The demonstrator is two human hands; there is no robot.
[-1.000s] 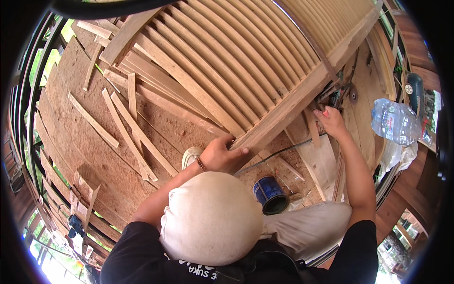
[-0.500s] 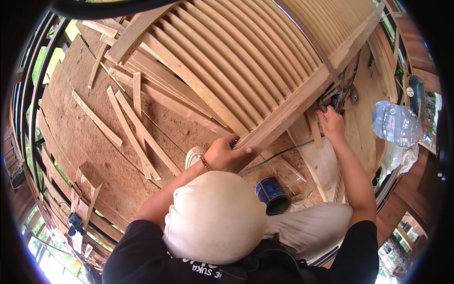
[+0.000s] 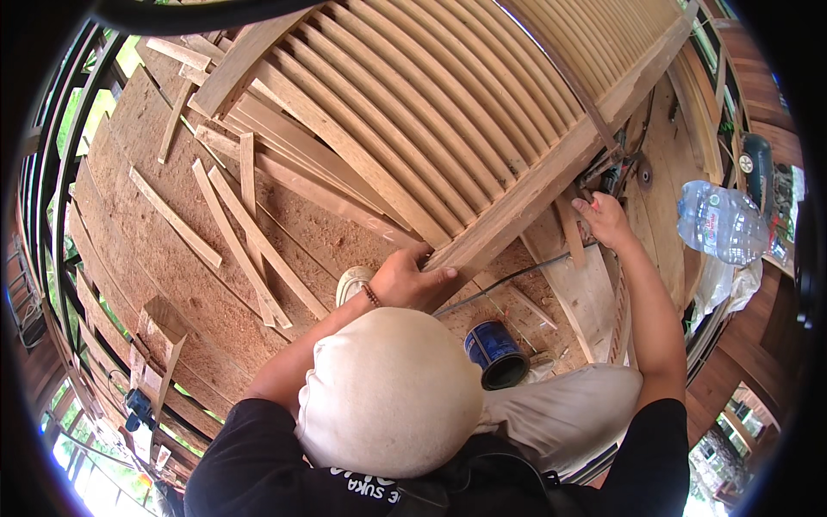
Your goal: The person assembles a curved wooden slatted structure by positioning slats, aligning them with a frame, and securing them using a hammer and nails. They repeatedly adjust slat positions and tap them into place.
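A slatted wooden louvre panel (image 3: 413, 112) lies tilted across the work area, framed by a thick side rail (image 3: 517, 211). My left hand (image 3: 405, 277) is closed around the rail's near corner, thumb on top and fingers hidden behind the wood. A long metal bar clamp (image 3: 560, 69) crosses the panel, its lower end by the rail's right part. Beneath that end, my right hand (image 3: 607, 222) has its fingers curled at a small reddish part. That part is mostly covered, and I cannot make out whether it belongs to the clamp.
Several loose wooden strips (image 3: 241, 228) lie on the sawdust-covered floor (image 3: 112, 233) at left. A blue tin (image 3: 497, 353) stands between my legs, near a dark cable (image 3: 508, 277). To the right are a clear plastic bottle (image 3: 724, 222) and a dark green cylinder (image 3: 757, 172).
My right hand has shifted slightly, its wrist and fingers turning a little at the reddish part. My left hand keeps its hold on the panel's corner.
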